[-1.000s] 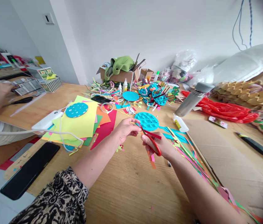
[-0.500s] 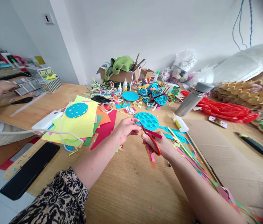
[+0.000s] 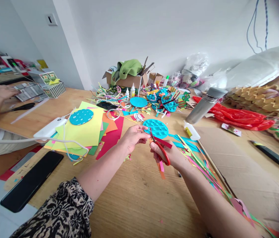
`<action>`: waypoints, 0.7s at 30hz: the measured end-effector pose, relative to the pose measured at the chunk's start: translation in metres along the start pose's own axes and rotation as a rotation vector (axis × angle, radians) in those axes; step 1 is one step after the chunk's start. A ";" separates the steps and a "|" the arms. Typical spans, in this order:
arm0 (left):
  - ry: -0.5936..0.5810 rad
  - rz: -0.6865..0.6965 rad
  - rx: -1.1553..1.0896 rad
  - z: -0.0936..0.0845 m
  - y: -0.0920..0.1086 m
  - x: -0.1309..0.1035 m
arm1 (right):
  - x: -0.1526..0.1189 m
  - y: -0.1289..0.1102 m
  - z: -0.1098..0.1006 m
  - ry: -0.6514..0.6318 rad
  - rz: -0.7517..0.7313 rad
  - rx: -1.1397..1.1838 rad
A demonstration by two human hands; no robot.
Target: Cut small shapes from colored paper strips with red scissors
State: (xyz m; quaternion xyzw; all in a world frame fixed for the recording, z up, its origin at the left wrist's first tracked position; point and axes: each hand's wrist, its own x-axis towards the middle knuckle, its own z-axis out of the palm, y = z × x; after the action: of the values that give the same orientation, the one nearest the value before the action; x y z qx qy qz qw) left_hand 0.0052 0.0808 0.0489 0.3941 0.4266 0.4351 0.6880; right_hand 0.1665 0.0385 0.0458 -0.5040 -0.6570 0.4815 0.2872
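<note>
My left hand (image 3: pixel 136 135) is closed in a pinch by the scissor tips, and a red paper strip (image 3: pixel 164 142) runs from there over my right hand. In my right hand (image 3: pixel 165 152) are scissors with red handles (image 3: pixel 167 159). Their blades point up and left toward the left fingertips. Below the right hand hang an orange paper strip (image 3: pixel 162 172) and a pink one. Just behind both hands lies a blue oval (image 3: pixel 156 128) with raised folded pieces. Small paper bits (image 3: pixel 127 157) lie by the left wrist, partly hidden.
At left are stacked coloured sheets (image 3: pixel 80 130), a white power strip (image 3: pixel 52 127) and a black phone (image 3: pixel 31 180). A glue bottle (image 3: pixel 191 131), metal flask (image 3: pixel 205 104), cardboard sheet (image 3: pixel 233 165) and cutter knife (image 3: pixel 273 155) stand or lie right. Another person's hand (image 3: pixel 2 91) is far left.
The scissor handles have shifted slightly to the left, with both hands nearly in place. At far left the other person's hand has moved.
</note>
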 end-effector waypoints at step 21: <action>-0.015 -0.004 -0.011 0.000 -0.001 0.001 | -0.001 -0.002 0.000 0.023 0.029 0.039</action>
State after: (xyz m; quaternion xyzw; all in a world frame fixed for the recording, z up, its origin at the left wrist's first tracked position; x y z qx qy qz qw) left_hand 0.0053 0.0814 0.0477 0.3927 0.4196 0.4331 0.6943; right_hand 0.1656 0.0374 0.0475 -0.5132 -0.6367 0.4927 0.2975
